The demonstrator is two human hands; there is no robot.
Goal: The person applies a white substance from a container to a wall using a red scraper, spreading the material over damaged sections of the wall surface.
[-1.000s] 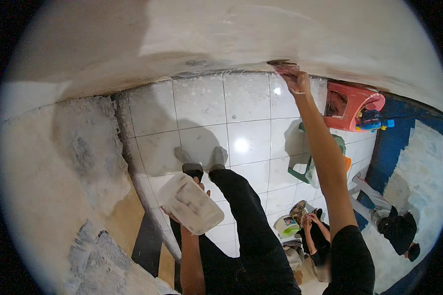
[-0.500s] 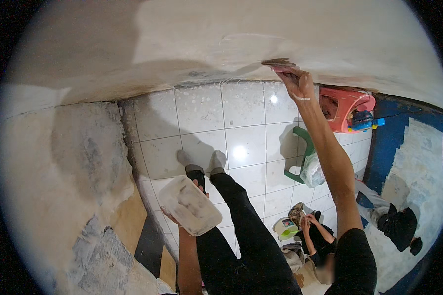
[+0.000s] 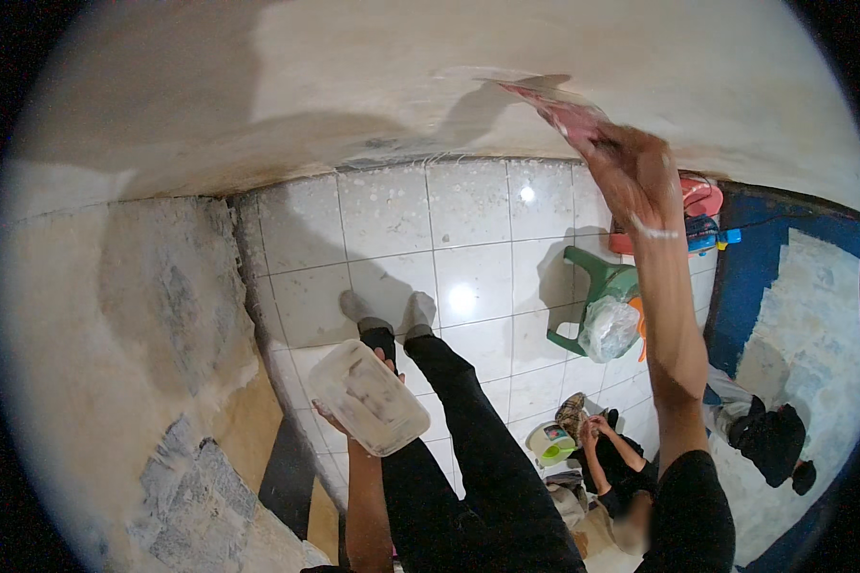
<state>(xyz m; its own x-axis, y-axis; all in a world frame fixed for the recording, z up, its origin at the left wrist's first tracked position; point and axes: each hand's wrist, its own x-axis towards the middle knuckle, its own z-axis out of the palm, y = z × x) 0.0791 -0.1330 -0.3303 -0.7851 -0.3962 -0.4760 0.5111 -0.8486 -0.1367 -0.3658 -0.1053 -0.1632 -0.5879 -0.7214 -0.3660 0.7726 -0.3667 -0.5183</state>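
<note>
My right hand (image 3: 637,174) is closed around a flat pinkish scraper (image 3: 566,113). The scraper's thin edge lies against the cream, plastered wall (image 3: 354,67) in front of me, beside a faint curved smear. White residue marks the wrist. Lower down, my left hand (image 3: 333,421) supports a translucent rectangular plastic container (image 3: 373,406) from below, its fingers wrapped round the sides. Whitish paste or residue coats the container's inside; how much it holds I cannot tell.
On the tiled floor (image 3: 392,215) stands a green stool (image 3: 602,272) with a clear plastic bag (image 3: 610,329). A red plastic stool (image 3: 699,196) is partly behind my right arm. Another person (image 3: 621,458) sits at the lower right. Patchy wall (image 3: 186,315) rises at left.
My right hand has moved up the wall and slightly right with the scraper, uncovering more of the green stool. My left hand and the container have barely moved.
</note>
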